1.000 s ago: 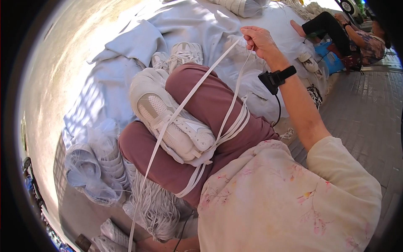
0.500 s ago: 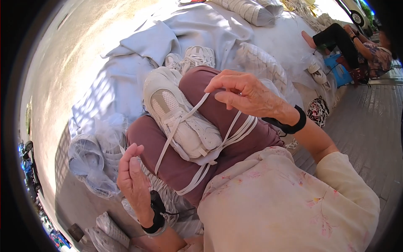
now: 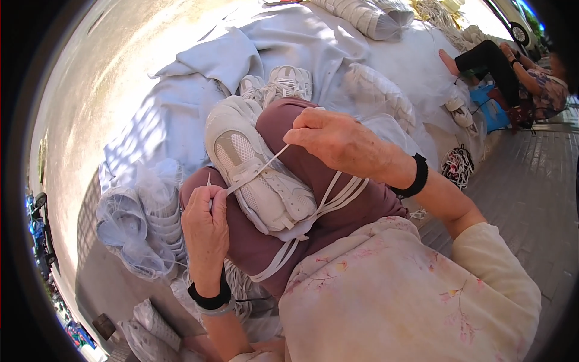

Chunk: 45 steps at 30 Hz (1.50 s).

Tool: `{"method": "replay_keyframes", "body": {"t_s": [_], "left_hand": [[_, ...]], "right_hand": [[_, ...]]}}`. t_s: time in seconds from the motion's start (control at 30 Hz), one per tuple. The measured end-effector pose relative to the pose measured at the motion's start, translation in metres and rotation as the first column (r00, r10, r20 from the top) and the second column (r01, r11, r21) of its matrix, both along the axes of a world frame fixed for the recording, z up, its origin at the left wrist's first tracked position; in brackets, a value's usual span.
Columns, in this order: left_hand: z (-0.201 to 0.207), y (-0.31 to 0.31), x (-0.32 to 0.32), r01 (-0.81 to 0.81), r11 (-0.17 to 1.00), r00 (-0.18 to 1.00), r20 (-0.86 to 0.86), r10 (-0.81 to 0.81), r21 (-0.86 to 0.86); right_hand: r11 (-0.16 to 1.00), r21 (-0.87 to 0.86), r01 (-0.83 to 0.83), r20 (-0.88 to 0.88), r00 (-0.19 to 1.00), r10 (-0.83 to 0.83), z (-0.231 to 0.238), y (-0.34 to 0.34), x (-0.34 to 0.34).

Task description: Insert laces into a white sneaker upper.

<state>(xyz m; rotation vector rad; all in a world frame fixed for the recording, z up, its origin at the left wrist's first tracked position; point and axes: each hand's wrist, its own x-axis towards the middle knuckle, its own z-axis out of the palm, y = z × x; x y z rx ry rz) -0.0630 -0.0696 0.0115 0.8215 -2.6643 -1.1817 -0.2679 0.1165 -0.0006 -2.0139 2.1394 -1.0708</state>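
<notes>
A light beige sneaker (image 3: 244, 139) rests on my lap between my knees, its toe pointing away. A flat white shoelace (image 3: 252, 174) runs across it, drawn out to both sides. My left hand (image 3: 205, 226) pinches one end beside the left knee, and a bit of lace sticks up above the fingers. Over the right knee, my right hand (image 3: 332, 139) is closed on the other end. More white laces (image 3: 344, 194) fan out from the sneaker's near end over both thighs. The inside of each grip is hidden.
Finished-looking sneakers (image 3: 286, 83) stand beyond my knees on a pale cloth (image 3: 289, 42). Stacked shoe parts in clear plastic (image 3: 129, 223) lie at left. Several wrapped bundles (image 3: 380, 93) are to the right. A bundle of laces (image 3: 457, 166) and another seated person (image 3: 494, 66) are farther right.
My left hand has closed on a lace end and moved slightly right. My right hand has closed more tightly and shifted slightly left. The lace between them now lies straighter across the sneaker.
</notes>
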Motion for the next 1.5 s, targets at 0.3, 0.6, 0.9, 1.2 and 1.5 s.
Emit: {"method": "replay_keyframes", "body": {"t_s": [0.3,0.6,0.9,1.2,1.5], "left_hand": [[0.013,0.011,0.021,-0.255,0.967,0.928,-0.279,0.245,0.003],[0.014,0.05,0.028,-0.311,0.795,0.934,0.014,0.356,0.52],[0.003,0.026,0.025,-0.162,0.984,0.986,0.051,0.159,0.071],[-0.002,0.025,0.017,-0.234,0.941,0.965,-0.063,0.256,0.244],[-0.005,0.017,0.007,-0.275,0.916,0.959,0.012,0.284,0.291]], "right_hand": [[0.977,0.188,-0.099,0.333,0.942,0.032,0.023,0.041,0.016],[0.87,0.474,-0.139,0.071,0.99,0.119,0.0,0.046,0.025],[0.886,0.422,0.194,0.084,0.964,-0.251,0.003,0.045,0.004],[0.943,0.302,0.141,0.181,0.962,-0.202,0.002,0.028,0.028],[0.964,0.259,0.058,0.279,0.951,-0.132,-0.006,0.013,0.031]]}}
